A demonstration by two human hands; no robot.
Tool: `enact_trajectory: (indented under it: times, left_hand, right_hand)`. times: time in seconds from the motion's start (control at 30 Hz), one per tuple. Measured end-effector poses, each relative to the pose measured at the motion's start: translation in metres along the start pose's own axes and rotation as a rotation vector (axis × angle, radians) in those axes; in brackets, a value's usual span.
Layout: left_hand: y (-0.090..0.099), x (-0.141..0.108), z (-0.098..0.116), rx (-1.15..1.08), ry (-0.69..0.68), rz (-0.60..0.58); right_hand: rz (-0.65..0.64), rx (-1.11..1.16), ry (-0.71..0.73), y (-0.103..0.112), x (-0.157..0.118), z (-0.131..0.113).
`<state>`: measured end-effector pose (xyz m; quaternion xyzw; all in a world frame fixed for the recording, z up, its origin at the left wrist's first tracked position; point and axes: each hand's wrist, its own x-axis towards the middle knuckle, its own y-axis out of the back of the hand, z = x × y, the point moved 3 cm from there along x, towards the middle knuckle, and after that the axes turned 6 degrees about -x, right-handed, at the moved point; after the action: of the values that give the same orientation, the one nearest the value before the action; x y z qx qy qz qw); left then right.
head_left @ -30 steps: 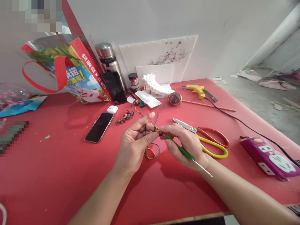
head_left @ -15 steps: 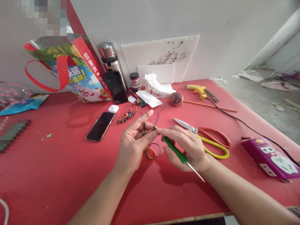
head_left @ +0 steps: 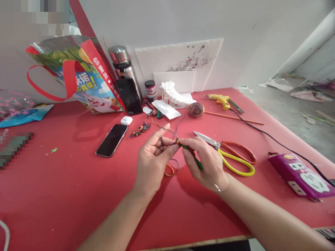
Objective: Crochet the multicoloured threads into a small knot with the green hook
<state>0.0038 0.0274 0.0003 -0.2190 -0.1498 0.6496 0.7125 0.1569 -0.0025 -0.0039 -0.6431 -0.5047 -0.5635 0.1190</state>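
My right hand point(head_left: 206, 158) is closed round a crochet hook point(head_left: 199, 164) with a green handle; its metal end sticks out below toward the wrist. The hook's other end meets a small piece of crochet point(head_left: 177, 141) in multicoloured yarn. My left hand point(head_left: 157, 157) pinches that piece between thumb and fingers, with yarn running over the raised index finger. A loop of loose yarn point(head_left: 172, 168) hangs or lies just below the hands; which, I cannot tell. Farther back sits the multicoloured yarn ball point(head_left: 196, 109). Beside my right hand lie scissors point(head_left: 235, 157) with red and yellow handles.
Left of my hands are a phone point(head_left: 112, 140), a white earbud case point(head_left: 126, 120) and a crocheted strip point(head_left: 140, 129). A patterned bag point(head_left: 96, 87) and a steel flask point(head_left: 123, 62) stand behind. At right are a yellow glue gun point(head_left: 220, 100), its cable and a purple power socket point(head_left: 300, 177).
My right hand has tilted and drawn the hook closer in to the left hand, so less of its handle shows. The yarn at the left index finger now slants down to the right.
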Motion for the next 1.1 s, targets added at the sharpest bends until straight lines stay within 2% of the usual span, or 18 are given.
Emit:
enact_trajectory:
  times: [0.13, 0.27, 0.33, 0.4, 0.53, 0.63, 0.77, 1.1]
  left_hand:
    - [-0.001, 0.002, 0.001, -0.124, 0.087, -0.009]
    - [0.001, 0.005, 0.007, -0.159, 0.122, -0.022]
    - [0.003, 0.006, 0.007, -0.135, 0.122, -0.025]
    - [0.004, 0.005, 0.006, -0.090, 0.113, -0.046]
    - [0.004, 0.001, 0.004, 0.013, 0.090, -0.109]
    - [0.001, -0.002, 0.007, 0.074, 0.064, -0.149]
    - [-0.003, -0.006, 0.012, 0.145, 0.016, -0.194]
    - [-0.002, -0.013, 0.012, 0.360, -0.161, -0.155]
  right_hand:
    - [0.050, 0.240, -0.217, -0.007, -0.008, 0.001]
    - [0.067, 0.774, -0.643, -0.017, -0.008, 0.010]
    - [-0.002, 1.074, -0.868, -0.023, -0.006, 0.016]
    - [-0.100, 1.302, -1.019, -0.028, -0.005, 0.022]
    - [-0.201, 1.517, -1.161, -0.029, -0.008, 0.035]
    - [-0.238, 1.525, -1.173, -0.026, -0.009, 0.043]
    - [-0.261, 1.366, -1.145, -0.018, -0.006, 0.048]
    - [-0.147, 0.972, -1.090, 0.002, 0.008, 0.041]
